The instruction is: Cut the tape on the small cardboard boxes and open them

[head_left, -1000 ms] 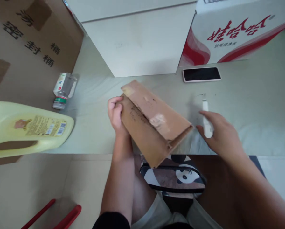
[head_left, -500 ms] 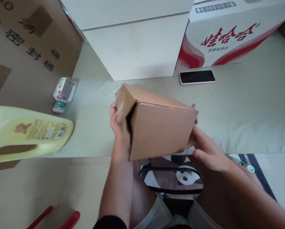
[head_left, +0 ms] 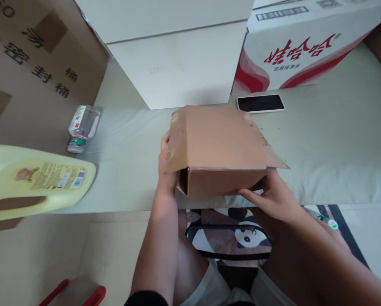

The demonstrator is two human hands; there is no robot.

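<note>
A small brown cardboard box point(head_left: 222, 138) is between my two hands, over the front edge of the pale green surface. Its end flaps stick out at the left and right. My left hand point(head_left: 167, 163) grips the box's left end, its fingers partly hidden behind the flap. At the lower right corner my right hand point(head_left: 270, 193) holds the box, thumb along the front face and the other fingers out of sight beneath the flap.
Behind the box stand a white box point(head_left: 184, 63) and a red-and-white carton point(head_left: 289, 59), with a phone point(head_left: 260, 103) in front. On the left are a large carton point(head_left: 46, 55), a clear bottle point(head_left: 83, 127) and a yellow jug point(head_left: 66, 174). A panda-patterned item point(head_left: 228, 240) lies below.
The brown box has been turned so its broad face points up and its flaps spread sideways. My left hand has shifted to the right with it.
</note>
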